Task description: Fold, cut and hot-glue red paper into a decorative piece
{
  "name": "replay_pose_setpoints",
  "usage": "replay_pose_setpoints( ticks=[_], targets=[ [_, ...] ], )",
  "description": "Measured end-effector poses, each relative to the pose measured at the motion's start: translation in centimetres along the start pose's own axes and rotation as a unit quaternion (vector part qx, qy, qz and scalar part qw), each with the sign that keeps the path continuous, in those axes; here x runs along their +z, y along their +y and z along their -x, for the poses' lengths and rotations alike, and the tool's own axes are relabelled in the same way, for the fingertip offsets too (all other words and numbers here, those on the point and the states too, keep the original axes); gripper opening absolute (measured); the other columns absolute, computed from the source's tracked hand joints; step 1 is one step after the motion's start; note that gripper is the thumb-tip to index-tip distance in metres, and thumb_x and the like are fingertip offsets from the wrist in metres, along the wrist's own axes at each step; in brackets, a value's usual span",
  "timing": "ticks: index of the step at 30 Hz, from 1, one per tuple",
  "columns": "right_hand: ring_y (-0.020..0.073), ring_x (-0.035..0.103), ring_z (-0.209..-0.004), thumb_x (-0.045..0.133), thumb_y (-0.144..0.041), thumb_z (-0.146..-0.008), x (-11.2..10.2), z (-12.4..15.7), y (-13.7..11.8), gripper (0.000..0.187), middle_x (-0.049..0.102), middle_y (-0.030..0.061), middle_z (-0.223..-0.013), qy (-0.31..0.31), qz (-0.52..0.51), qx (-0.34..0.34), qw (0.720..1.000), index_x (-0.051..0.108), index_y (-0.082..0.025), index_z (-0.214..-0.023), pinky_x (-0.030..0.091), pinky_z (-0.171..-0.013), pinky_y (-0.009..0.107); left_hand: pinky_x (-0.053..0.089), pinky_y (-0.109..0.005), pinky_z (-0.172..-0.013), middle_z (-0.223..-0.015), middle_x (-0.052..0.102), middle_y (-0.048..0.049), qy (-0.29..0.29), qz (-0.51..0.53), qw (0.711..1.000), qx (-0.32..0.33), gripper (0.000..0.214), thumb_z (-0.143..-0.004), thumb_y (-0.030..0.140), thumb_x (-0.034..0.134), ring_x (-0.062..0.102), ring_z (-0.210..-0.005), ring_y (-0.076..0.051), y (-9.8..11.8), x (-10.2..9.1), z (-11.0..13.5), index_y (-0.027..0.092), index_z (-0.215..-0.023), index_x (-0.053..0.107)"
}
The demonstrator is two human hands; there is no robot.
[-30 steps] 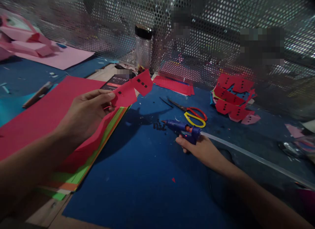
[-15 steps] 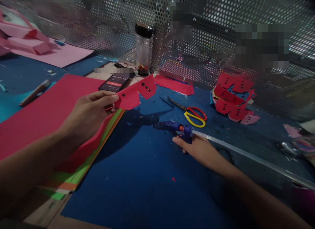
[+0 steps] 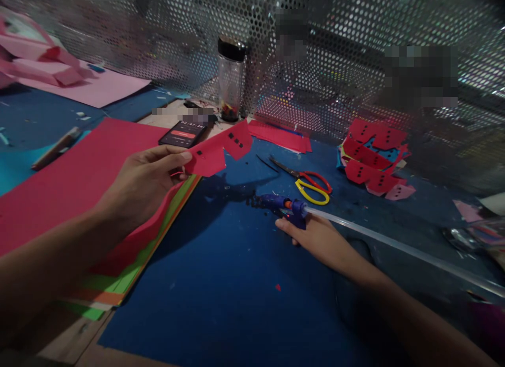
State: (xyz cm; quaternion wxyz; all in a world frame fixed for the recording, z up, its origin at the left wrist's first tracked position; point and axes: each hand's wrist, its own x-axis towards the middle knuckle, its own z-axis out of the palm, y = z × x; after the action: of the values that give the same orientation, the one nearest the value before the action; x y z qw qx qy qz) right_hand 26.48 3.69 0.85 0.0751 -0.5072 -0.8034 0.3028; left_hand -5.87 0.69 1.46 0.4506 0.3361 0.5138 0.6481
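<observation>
My left hand (image 3: 148, 177) pinches the near end of a red paper cutout (image 3: 211, 155), held up over the edge of the coloured sheets. Small black squares dot the cutout, and its outline is notched. My right hand (image 3: 311, 235) is wrapped round a blue hot glue gun (image 3: 290, 209) low over the blue work surface. A long clear glue stick (image 3: 379, 227) runs out of the gun's back towards the right. By the nozzle lies a cluster of small black pieces (image 3: 256, 201). Scissors (image 3: 311, 188) with one red and one yellow handle rest just beyond the gun.
A stack of coloured sheets (image 3: 90, 172) covers the left side, with a phone (image 3: 184, 132) behind it. A lidded jar (image 3: 231, 82) stands against the perforated metal wall. Red strips (image 3: 280, 137) lie near it. Dotted paper cutouts (image 3: 374, 156) are piled at the right.
The glue gun and my right hand have shifted very slightly left. My left hand keeps its pinch on the red paper cutout, almost unmoved.
</observation>
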Motion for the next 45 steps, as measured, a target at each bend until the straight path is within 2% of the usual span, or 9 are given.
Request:
replay_pose_setpoints(
  ticks=[7,13,18,22,25,29,32,38,45],
  targets=[
    [0.019,0.064,-0.062,0.055,-0.06,-0.097,-0.1,0.2,-0.1,0.039,0.068,0.0012,-0.067,0.006,-0.025,0.004,1.0,0.066,-0.024,-0.085,0.046,-0.063,0.033,0.047,-0.027,-0.077,-0.082,0.067,-0.0013,-0.005,-0.003,1.0,0.001,0.004,-0.083,0.02,0.078,0.06,-0.078,-0.013,0.1,0.0,0.2,0.016,-0.082,0.075],
    [0.0165,0.062,-0.059,0.062,-0.056,-0.093,0.4,1.0,-0.3,0.035,0.066,0.0002,-0.067,0.034,-0.117,0.014,0.992,0.063,-0.023,-0.081,0.046,-0.057,0.029,0.045,-0.027,-0.076,-0.081,0.068,-0.0007,-0.002,-0.043,0.999,-0.006,0.009,-0.082,0.024,0.079,0.06,-0.078,-0.013,-0.1,0.2,0.4,0.016,-0.083,0.074],
    [0.0128,0.055,-0.059,0.064,-0.055,-0.094,0.6,1.9,-0.9,0.034,0.058,-0.0032,-0.068,0.033,-0.174,-0.039,0.983,0.059,-0.023,-0.084,0.043,-0.054,0.025,0.043,-0.028,-0.075,-0.082,0.068,-0.0009,-0.034,-0.105,0.994,-0.003,0.018,-0.082,0.032,0.08,0.059,-0.077,-0.014,-0.5,0.4,0.7,0.017,-0.088,0.074],
    [0.0108,0.049,-0.06,0.064,-0.046,-0.095,0.0,2.4,-2.0,0.028,0.054,-0.0041,-0.072,0.013,-0.155,-0.098,0.983,0.054,-0.022,-0.083,0.038,-0.054,0.024,0.043,-0.03,-0.079,-0.088,0.07,-0.0016,-0.061,-0.153,0.986,0.012,0.023,-0.085,0.039,0.078,0.061,-0.083,-0.017,-0.9,0.6,1.4,0.019,-0.095,0.074],
    [0.0111,0.051,-0.064,0.065,-0.039,-0.095,-0.1,2.4,-2.4,0.024,0.057,-0.0028,-0.078,0.025,-0.128,-0.145,0.981,0.053,-0.022,-0.082,0.037,-0.056,0.024,0.042,-0.03,-0.078,-0.088,0.07,-0.0006,-0.079,-0.198,0.977,0.029,0.023,-0.086,0.041,0.076,0.06,-0.083,-0.016,-0.9,1.1,2.1,0.02,-0.095,0.073],
    [0.0115,0.056,-0.07,0.067,-0.021,-0.091,0.3,1.9,-1.5,0.012,0.059,-0.0027,-0.084,0.041,-0.072,-0.204,0.975,0.055,-0.023,-0.089,0.039,-0.062,0.023,0.043,-0.031,-0.08,-0.093,0.068,-0.0015,-0.111,-0.218,0.968,0.061,0.02,-0.087,0.04,0.073,0.061,-0.088,-0.018,-0.9,1.7,2.5,0.02,-0.088,0.072],
    [0.0115,0.06,-0.073,0.068,-0.011,-0.085,0.6,1.5,-0.7,0.021,0.061,-0.0037,-0.088,0.035,-0.042,-0.249,0.967,0.056,-0.024,-0.097,0.041,-0.065,0.022,0.044,-0.032,-0.082,-0.097,0.066,-0.0026,-0.125,-0.229,0.962,0.082,0.019,-0.087,0.039,0.073,0.062,-0.091,-0.019,-0.9,1.8,2.6,0.02,-0.087,0.071],
    [0.0166,0.067,-0.089,0.063,-0.009,-0.084,-0.1,1.7,-1.1,0.027,0.065,-0.0007,-0.1,-0.004,-0.006,-0.24,0.971,0.058,-0.025,-0.106,0.044,-0.074,0.024,0.045,-0.032,-0.079,-0.098,0.066,-0.0035,-0.148,-0.261,0.949,0.092,0.02,-0.088,0.041,0.071,0.061,-0.089,-0.019,-1.2,1.8,2.6,0.021,-0.089,0.072],
    [0.0185,0.067,-0.092,0.056,-0.008,-0.082,-0.6,2.2,-1.7,0.031,0.066,0.0014,-0.105,-0.024,0.023,-0.226,0.974,0.057,-0.026,-0.107,0.044,-0.075,0.026,0.045,-0.03,-0.078,-0.099,0.067,-0.0031,-0.151,-0.275,0.944,0.106,0.017,-0.088,0.041,0.071,0.061,-0.089,-0.019,-1.3,1.9,2.8,0.024,-0.088,0.073]
  ],
)
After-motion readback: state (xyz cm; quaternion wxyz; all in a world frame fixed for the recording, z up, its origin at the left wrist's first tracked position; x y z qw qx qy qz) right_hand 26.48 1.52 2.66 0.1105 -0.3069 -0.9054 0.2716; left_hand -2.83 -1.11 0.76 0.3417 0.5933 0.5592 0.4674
